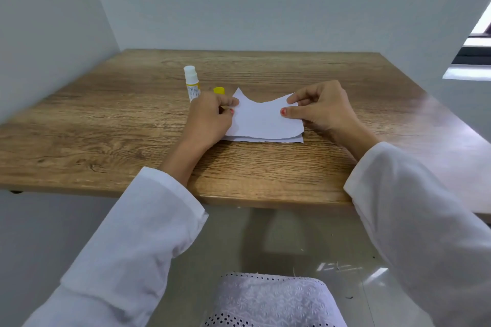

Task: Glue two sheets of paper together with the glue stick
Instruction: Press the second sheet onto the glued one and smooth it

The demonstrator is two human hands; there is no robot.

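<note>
Both hands pinch the upper sheet of paper (261, 119). The left hand (210, 117) grips its left edge between thumb and forefinger, fingers curled in; the right hand (322, 106) clamps the right corner the same way. Between them the sheet sags, its far edge lifted. The lower sheet (297, 140) lies flat beneath on the wooden table (106, 114). Just beyond the left hand stands the uncapped glue stick (191, 83), its yellow cap (219, 90) beside it. Both forearms reach forward in white sleeves.
</note>
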